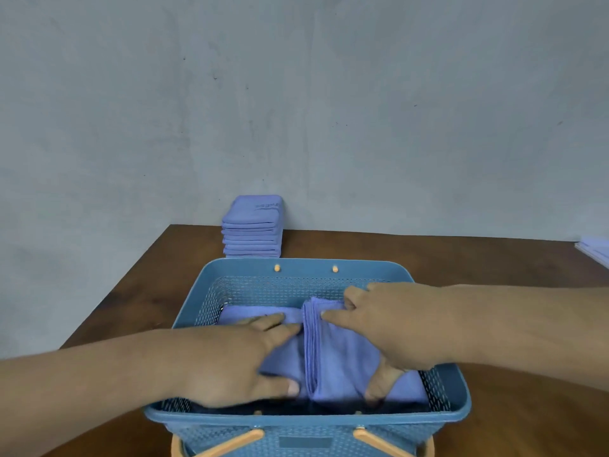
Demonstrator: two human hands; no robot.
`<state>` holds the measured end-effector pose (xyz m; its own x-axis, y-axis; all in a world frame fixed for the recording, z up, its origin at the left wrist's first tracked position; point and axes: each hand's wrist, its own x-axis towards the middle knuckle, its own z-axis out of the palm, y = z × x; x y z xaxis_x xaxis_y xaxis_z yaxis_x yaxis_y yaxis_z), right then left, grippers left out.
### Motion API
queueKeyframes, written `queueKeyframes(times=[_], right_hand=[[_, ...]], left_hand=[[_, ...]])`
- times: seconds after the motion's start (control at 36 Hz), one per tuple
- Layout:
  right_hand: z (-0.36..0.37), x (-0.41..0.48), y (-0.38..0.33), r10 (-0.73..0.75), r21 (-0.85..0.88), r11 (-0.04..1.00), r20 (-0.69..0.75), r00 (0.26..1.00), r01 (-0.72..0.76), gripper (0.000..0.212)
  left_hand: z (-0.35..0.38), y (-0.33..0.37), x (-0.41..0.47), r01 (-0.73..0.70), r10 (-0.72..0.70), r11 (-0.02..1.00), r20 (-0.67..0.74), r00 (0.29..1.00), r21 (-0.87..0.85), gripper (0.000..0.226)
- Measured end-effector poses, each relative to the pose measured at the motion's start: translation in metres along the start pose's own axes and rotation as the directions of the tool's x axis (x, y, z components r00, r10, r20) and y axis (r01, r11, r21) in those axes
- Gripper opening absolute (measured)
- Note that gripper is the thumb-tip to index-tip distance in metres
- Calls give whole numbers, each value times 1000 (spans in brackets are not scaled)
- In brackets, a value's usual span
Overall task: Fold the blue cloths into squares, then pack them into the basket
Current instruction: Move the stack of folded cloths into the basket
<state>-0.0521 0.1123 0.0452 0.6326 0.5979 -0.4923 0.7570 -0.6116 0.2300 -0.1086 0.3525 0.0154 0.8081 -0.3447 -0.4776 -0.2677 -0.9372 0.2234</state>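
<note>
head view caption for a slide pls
Left hand steadies and right hand grips folded cloths in the basket; stack behind it.

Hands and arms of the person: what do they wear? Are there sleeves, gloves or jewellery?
Nothing is worn. The left hand and the right hand have no gloves, rings or watch, and both forearms are bare up to the picture's edge; no sleeve shows.

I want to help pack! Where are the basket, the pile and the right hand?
Basket (306, 263): head view, far rim.
Pile (252, 237): head view, front folded edges.
Right hand (395, 328): head view, its back; it grips a cloth (339, 357).
</note>
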Motion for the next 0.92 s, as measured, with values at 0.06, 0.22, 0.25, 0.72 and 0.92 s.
queueKeyframes(times=[0.06,0.22,0.25,0.72,0.92], right_hand=[[-2,2,3,-22,-13,1000,-36,999,21,127],[1,15,7,-28,-20,999,66,997,29,138],[4,18,8,-24,-23,999,95,995,26,139],[-6,15,8,-110,210,973,57,992,95,75],[19,25,14,-109,165,982,114,987,90,108]], left_hand=[[4,-1,-1,9,-11,997,30,1000,70,93],[5,0,2,34,-54,981,102,993,191,92],[6,1,3,35,-62,977,122,991,211,97],[-3,1,-2,-286,308,926,-53,950,246,66],[9,-1,15,-364,342,913,145,929,182,47]])
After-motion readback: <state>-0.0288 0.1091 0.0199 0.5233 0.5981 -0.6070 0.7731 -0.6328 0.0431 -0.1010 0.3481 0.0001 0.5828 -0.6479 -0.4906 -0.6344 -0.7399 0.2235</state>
